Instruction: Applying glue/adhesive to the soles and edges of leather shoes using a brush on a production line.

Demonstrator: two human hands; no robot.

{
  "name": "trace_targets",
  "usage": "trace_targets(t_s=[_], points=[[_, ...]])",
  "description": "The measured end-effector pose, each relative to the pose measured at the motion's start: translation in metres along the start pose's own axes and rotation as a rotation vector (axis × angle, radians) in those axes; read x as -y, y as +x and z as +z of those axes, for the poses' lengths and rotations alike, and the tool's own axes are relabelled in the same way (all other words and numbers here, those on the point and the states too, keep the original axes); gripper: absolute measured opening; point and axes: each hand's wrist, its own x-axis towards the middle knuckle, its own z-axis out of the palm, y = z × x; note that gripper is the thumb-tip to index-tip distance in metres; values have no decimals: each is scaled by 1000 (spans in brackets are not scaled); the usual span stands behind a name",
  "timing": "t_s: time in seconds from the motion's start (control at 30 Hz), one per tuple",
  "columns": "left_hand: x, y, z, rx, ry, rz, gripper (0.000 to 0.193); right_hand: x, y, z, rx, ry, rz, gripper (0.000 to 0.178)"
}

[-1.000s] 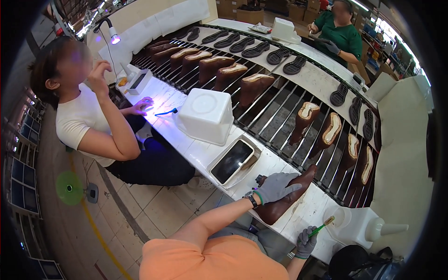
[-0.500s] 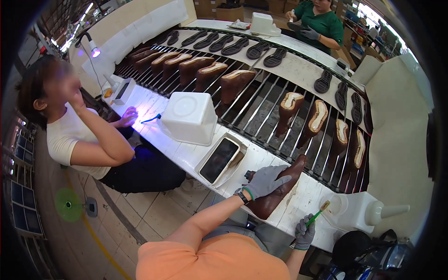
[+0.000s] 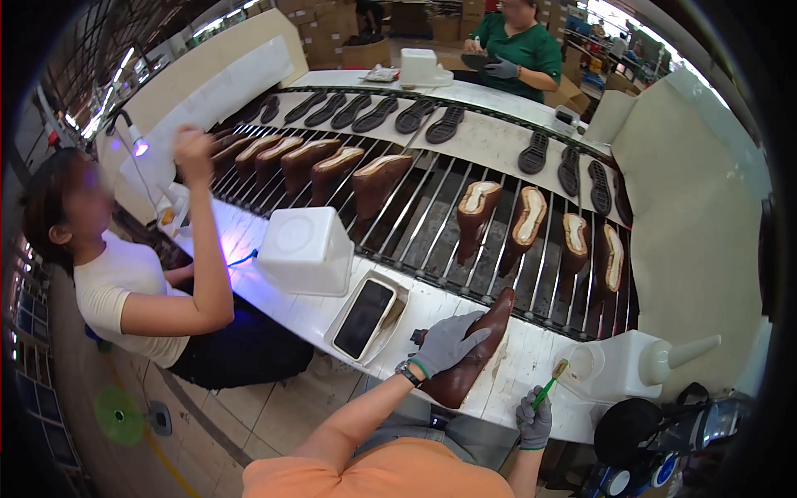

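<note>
A brown leather shoe upper (image 3: 457,383) rests on its side on the white bench in front of me, toe pointing away. My left hand (image 3: 449,344), in a grey glove, grips it across the middle, fingers and thumb over the leather. To the right, at the bench's near edge, my gloved right hand (image 3: 534,417) is closed round the green handle of a small brush (image 3: 546,388). Its bristles point up and away, near a translucent cup (image 3: 584,362). A white bottle with a long nozzle (image 3: 629,365) lies beside that cup.
Beyond the bench runs a roller conveyor (image 3: 419,217) carrying several brown uppers, with black soles (image 3: 533,153) on a far strip. A phone (image 3: 365,319) lies in a tray left of the shoe, near a white box (image 3: 304,251). One co-worker (image 3: 133,290) sits left; another (image 3: 519,50) works opposite.
My view has shifted, so the bench sits further left and lower. The seated co-worker's arm has swung up toward the conveyor. Both my hands keep their holds.
</note>
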Motion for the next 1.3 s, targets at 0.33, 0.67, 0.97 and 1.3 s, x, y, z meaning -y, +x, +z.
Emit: trace_targets(t_s=[0.33, 0.67, 0.97, 1.3], points=[[2, 3, 3, 10, -39, -53, 43, 2, -2, 2, 11, -17, 3, 32], [10, 5, 8, -61, -79, -73, 31, 0, -3, 1, -38, 19, -35, 38], [13, 5, 10, -91, -90, -50, 34, 0, -9, -9, -85, 61, -43, 37], [31, 5, 17, -60, -37, -73, 41, 4, -8, -19, -32, 117, -5, 38]])
